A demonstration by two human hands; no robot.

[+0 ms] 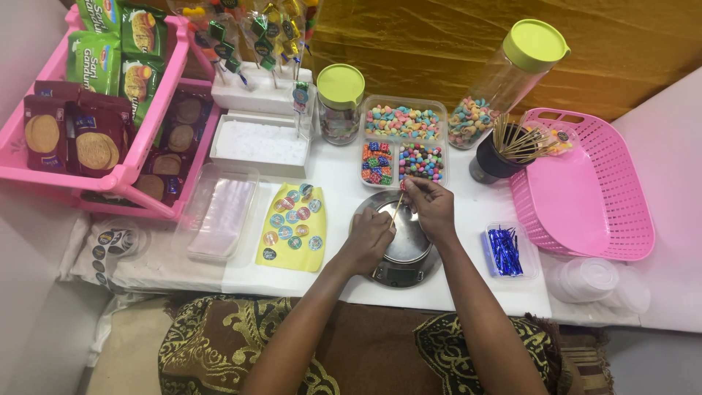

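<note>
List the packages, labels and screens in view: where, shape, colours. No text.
Green snack bags: top of the pink rack, far left; soft pouches.
Dark red biscuit packs: rack's lower left; round biscuits pictured.
Sticker sheet: left of the scale; yellow, round coloured stickers.
Sticker roll: below the rack; round dark labels.
Scale's screen: hidden by the arms.
</note>
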